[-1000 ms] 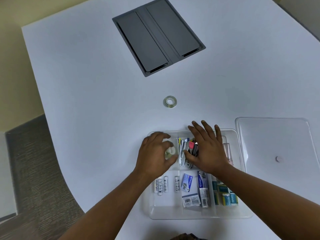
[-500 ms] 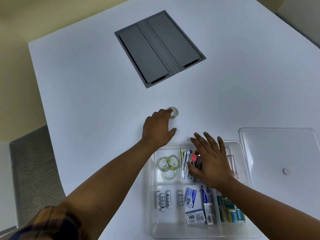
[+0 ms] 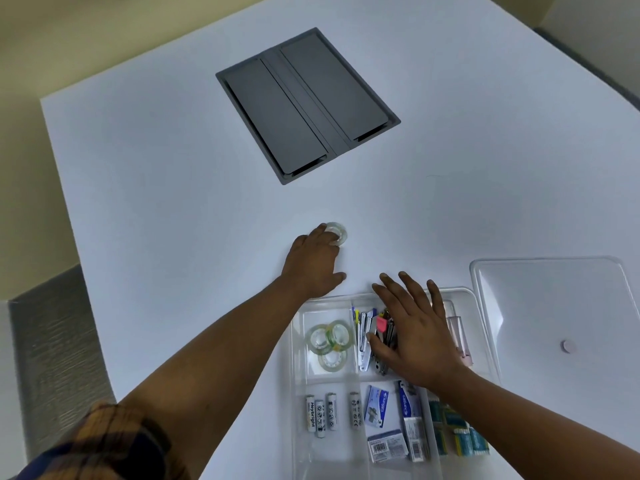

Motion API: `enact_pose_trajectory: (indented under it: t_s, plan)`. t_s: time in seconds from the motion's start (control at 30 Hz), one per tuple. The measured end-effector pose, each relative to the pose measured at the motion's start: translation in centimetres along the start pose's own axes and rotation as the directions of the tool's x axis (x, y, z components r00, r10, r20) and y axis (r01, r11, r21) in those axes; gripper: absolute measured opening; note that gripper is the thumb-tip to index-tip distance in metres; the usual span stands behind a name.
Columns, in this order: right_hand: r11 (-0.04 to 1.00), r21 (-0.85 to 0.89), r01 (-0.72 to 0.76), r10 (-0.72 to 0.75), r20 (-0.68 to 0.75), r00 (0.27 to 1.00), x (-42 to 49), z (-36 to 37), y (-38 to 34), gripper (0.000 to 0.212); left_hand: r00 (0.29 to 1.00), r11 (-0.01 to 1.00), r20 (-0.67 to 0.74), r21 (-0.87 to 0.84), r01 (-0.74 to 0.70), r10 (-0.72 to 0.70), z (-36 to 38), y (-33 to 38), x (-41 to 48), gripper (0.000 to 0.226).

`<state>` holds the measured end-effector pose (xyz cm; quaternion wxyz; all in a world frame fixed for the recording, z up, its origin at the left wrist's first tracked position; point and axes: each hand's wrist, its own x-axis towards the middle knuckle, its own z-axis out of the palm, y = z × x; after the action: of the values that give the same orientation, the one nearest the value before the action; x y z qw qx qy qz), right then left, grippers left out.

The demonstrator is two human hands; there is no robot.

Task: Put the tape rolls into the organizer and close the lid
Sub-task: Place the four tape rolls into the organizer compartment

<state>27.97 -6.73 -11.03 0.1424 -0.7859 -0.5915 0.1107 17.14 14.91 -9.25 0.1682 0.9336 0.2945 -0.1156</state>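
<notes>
Left hand (image 3: 313,261) stretched out over the white table (image 3: 166,188), fingertips down on the last loose tape roll (image 3: 336,233); touching it for certain, but whether closed around it or only resting on top cannot be told. Lying flat, hole upward, no long axis to speak of, so graspable from any side. Sitting beyond the far edge of the clear organizer (image 3: 464,292), toward the table's middle and short of the grey cable hatch (image 3: 308,105).

Right hand (image 3: 414,332) spread open and flat, palm down on the clips and small tools in the organizer's middle far compartment, gripping nothing, probably steadying the box.

Three tape rolls (image 3: 329,341) already in the far-left compartment, directly nearer along the line of the left forearm. Key relation: loose roll straight ahead of the left hand, target compartment straight back toward the body, so likely a short pull-back and drop by the left hand alone.

Lid (image 3: 554,306) off, flat on the table touching or just beside the organizer's right edge, nearer the right hand.
</notes>
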Motion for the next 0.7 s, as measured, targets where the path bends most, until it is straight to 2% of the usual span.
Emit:
enact_pose_trajectory:
  t_s: [0.07, 0.13, 0.2, 0.3, 0.37, 0.53, 0.7]
  plan:
    - [1.0, 0.002, 0.0, 0.0, -0.001, 1.0, 0.0, 0.0, 0.0, 0.073, 0.989, 0.999, -0.149, -0.051, -0.017, 0.009, -0.5, 0.0, -0.5, 0.03]
    - [1.0, 0.004, 0.0, 0.0, -0.003, 1.0, 0.0, 0.0, 0.1, 0.073, 0.942, 0.99, -0.334, -0.137, -0.016, -0.031, -0.9, 0.0, -1.1, 0.016]
    - [1.0, -0.005, 0.0, 0.0, -0.002, 1.0, 0.0, 0.0, 0.0, 0.073, 0.903, 0.964, -0.417, -0.267, -0.013, -0.103, -1.3, 0.2, -1.9, 0.01]
    - [1.0, -0.002, -0.002, 0.002, -0.006, 1.0, 0.0, -0.1, -0.1, 0.073, 0.892, 0.884, -0.414, -0.466, -0.038, -0.18, -2.0, 0.6, -3.7, 0.008]
    - [1.0, 0.0, 0.004, -0.004, -0.022, 1.0, 0.0, -0.1, -0.1, 0.073, 0.891, 0.854, -0.416, -0.516, -0.067, -0.182, -2.3, 0.7, -5.0, 0.013]
    - [1.0, -0.015, 0.01, -0.01, -0.027, 1.0, 0.0, -0.1, -0.1, 0.072, 0.944, 0.828, -0.255, -0.56, 0.03, -0.208, -2.2, 1.4, -8.7, 0.048]
    - [1.0, -0.012, 0.013, -0.013, -0.033, 0.999, 0.1, 0.0, -0.1, 0.071, 0.97, 0.874, -0.153, -0.476, 0.095, -0.188, -1.0, 2.0, -12.3, 0.052]
